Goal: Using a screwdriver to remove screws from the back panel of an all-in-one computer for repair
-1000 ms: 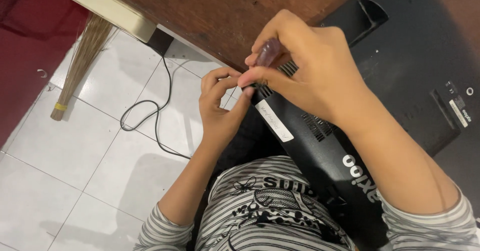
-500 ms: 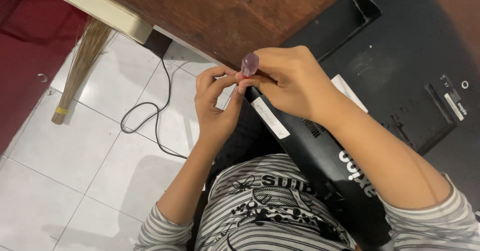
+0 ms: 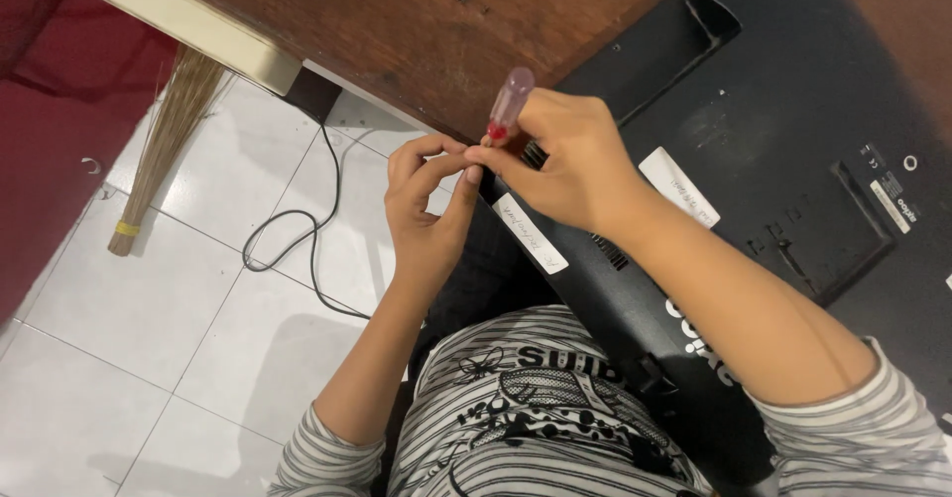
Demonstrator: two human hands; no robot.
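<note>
The left hand (image 3: 426, 209) pinches its fingertips together at the lower edge of the black monitor back (image 3: 773, 160), on something too small to tell. Just beside it the right hand (image 3: 565, 160) is closed round a clear pink-handled screwdriver (image 3: 509, 105) — handle standing up above the knuckles, tip hidden. Best kept upright and steady — the left steadying the tip. Beyond lies the wooden desk (image 3: 416, 31).

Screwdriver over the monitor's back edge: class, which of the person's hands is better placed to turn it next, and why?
Probably the right hand: it already grips the screwdriver by its clear handle above the black monitor. The left hand only has fingertips near the tip, so it suits steadying.
</note>
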